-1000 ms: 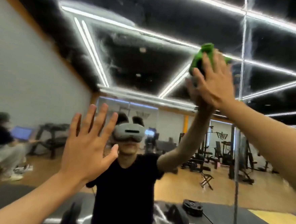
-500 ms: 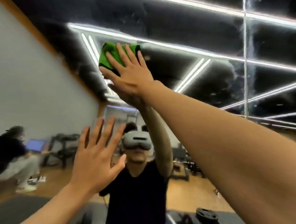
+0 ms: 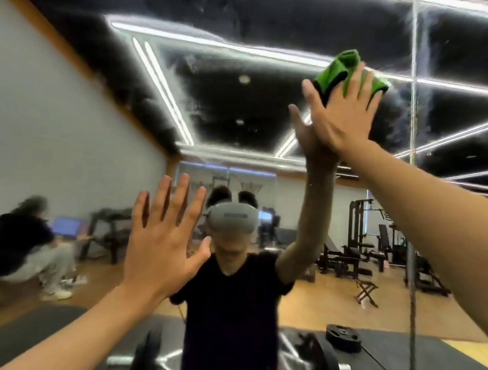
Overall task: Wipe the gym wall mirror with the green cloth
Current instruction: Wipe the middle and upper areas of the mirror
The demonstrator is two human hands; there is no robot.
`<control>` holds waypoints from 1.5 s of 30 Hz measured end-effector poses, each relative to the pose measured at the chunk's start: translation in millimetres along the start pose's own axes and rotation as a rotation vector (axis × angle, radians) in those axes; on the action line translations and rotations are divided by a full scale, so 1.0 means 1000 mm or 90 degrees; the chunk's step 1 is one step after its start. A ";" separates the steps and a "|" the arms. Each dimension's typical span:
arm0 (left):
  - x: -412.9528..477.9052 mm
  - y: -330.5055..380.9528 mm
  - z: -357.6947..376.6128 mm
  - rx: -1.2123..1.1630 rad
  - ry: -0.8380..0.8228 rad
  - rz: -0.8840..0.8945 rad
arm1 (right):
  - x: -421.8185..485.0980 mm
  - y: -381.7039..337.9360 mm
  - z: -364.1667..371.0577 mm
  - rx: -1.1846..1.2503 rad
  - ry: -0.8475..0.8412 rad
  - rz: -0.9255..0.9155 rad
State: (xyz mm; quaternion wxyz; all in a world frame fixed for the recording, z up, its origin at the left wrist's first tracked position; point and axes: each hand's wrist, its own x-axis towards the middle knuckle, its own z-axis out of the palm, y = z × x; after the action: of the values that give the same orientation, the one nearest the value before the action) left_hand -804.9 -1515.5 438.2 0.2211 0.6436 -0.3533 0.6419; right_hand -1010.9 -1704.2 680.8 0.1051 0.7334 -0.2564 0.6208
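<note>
Right hand (image 3: 343, 116), fingers straight, presses the green cloth (image 3: 336, 71) to the mirror (image 3: 242, 104); the cloth bunches beneath and above its fingertips. Left hand (image 3: 160, 251), lower and leftward, is spread and holds nothing. Cloth judged soft, light, liable to bunch or slip: better held under the full palm.

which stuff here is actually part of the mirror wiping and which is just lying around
Job: green cloth; right hand pressing it flat; wall mirror; left hand, raised, fingers spread.
Lying about, seen reflected: weight plate; folding stool; laptop.
</note>
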 end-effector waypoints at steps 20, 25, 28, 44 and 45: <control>-0.003 -0.003 -0.004 -0.012 -0.006 0.008 | 0.007 0.100 -0.021 -0.028 -0.013 -0.045; -0.001 -0.001 -0.004 -0.013 -0.020 -0.002 | -0.108 0.122 0.005 -0.031 -0.017 -0.117; -0.001 0.000 -0.004 -0.026 -0.020 -0.005 | -0.155 0.141 0.012 -0.058 -0.055 -0.149; -0.002 -0.004 -0.002 -0.023 -0.009 0.005 | -0.088 -0.125 0.049 0.012 -0.082 -0.394; -0.002 -0.005 -0.002 -0.024 -0.010 0.004 | -0.092 -0.132 0.051 -0.001 -0.106 -0.436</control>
State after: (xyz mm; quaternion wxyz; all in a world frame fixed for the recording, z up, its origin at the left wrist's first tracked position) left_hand -802.9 -1510.3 437.0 0.2279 0.6435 -0.3690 0.6308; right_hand -909.6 -1593.4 603.2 0.2863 0.8248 -0.0038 0.4876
